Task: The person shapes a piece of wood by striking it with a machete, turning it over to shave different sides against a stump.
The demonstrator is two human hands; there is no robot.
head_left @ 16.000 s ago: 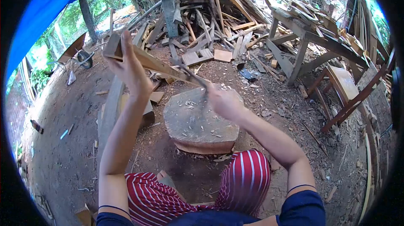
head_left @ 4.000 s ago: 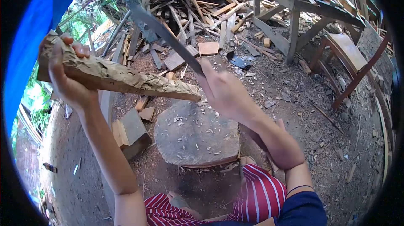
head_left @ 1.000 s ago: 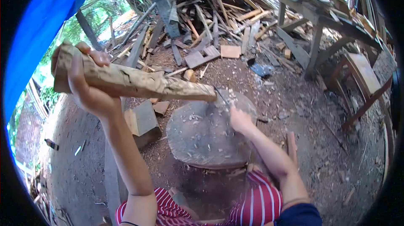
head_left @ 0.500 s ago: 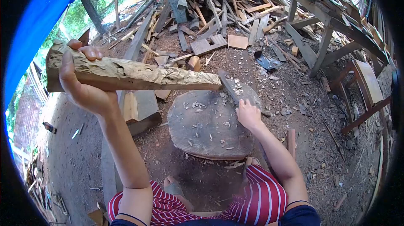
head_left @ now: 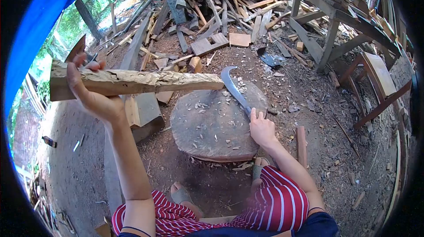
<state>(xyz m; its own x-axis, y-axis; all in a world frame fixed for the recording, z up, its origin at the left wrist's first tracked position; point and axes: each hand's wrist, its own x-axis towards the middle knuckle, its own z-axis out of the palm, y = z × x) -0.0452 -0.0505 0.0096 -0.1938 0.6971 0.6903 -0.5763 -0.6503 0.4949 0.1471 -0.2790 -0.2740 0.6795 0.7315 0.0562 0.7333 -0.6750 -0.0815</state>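
My left hand point(head_left: 99, 100) grips the thick end of a long, rough-hewn piece of wood point(head_left: 150, 83), thumb and fingers around it. The wood lies across the view, its narrower end above the far part of a round chopping block point(head_left: 194, 142). In my right hand point(head_left: 263, 129) is a billhook point(head_left: 236, 92) with a curved, hooked blade, held by its handle at the block's right edge. Its blade points away from me, close beside the wood's narrow end. Pale chips lie scattered on the block.
A squared timber block point(head_left: 148, 120) stands left of the chopping block. Scrap wood point(head_left: 216, 7) is heaped at the back. A wooden trestle point(head_left: 329, 38) loaded with boards stands at right, near a small wooden frame point(head_left: 375, 78). A brown stick point(head_left: 301, 146) lies by my right forearm.
The billhook has turned, so its broad blade and hooked tip now show. The wood's thick end sits lower, and its narrow end is a little farther left in view.
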